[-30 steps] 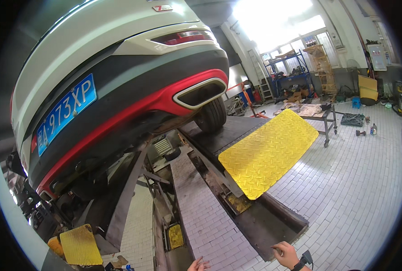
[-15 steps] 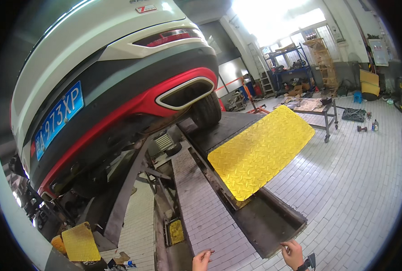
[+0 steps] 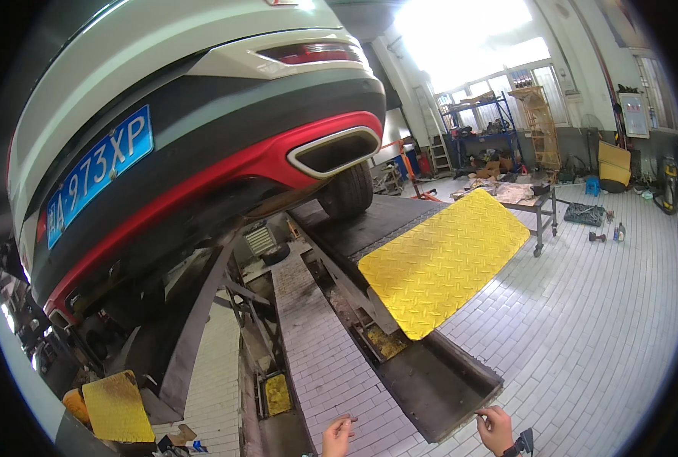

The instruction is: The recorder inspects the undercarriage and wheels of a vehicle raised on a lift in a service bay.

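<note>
Low in view, fingers half-curled: left hand (image 3: 337,436) over the white-tiled strip of floor (image 3: 320,354), right hand (image 3: 495,429) just beside the near corner of the long, dark, steel-edged trough (image 3: 434,385). Cannot tell for certain about anything small pinched at the fingertips, or about contact with the trough's edge. On the right wrist, a black strapped device (image 3: 519,444).

Beyond, well apart from both hands, the yellow rectangular diamond-patterned plate (image 3: 442,263), slanted, partly overlapping the trough in view. Possible trouble: a foot slipping into the trough, caused by its unguarded edge; perhaps also a bumped forearm or shin, caused by the plate's jutting corner.

Underfoot, pale brick-like tiles. Farther out, a white car with a black-and-red bumper (image 3: 201,145), a cluttered metal worktop on castors (image 3: 538,209), a blue shelving rack (image 3: 487,142) and bright windows.
</note>
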`<action>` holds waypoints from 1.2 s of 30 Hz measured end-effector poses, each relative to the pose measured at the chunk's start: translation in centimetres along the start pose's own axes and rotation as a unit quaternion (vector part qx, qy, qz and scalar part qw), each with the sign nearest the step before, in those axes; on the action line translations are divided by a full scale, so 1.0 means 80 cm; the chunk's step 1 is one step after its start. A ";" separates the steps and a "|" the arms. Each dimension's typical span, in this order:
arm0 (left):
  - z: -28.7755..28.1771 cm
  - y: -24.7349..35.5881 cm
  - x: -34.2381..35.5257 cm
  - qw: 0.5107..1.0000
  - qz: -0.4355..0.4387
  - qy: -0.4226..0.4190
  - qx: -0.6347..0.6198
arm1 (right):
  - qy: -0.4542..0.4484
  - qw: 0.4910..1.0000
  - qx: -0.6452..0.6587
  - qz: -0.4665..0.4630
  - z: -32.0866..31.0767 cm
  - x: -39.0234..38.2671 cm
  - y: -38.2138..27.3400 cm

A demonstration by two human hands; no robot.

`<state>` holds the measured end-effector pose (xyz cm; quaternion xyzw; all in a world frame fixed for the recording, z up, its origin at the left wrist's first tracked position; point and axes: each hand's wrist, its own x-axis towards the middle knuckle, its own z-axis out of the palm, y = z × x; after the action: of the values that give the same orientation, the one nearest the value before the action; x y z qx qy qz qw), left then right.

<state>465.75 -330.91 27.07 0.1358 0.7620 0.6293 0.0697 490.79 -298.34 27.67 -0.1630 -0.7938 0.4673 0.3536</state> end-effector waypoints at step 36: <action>-0.140 -0.050 0.025 0.995 -0.068 0.038 -0.070 | -0.074 0.996 0.027 -0.051 0.187 -0.007 -0.150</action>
<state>460.27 -341.54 25.54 0.0541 0.7260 0.6793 0.0925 481.35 -314.16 33.05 -0.0779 -0.8120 0.4808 0.3217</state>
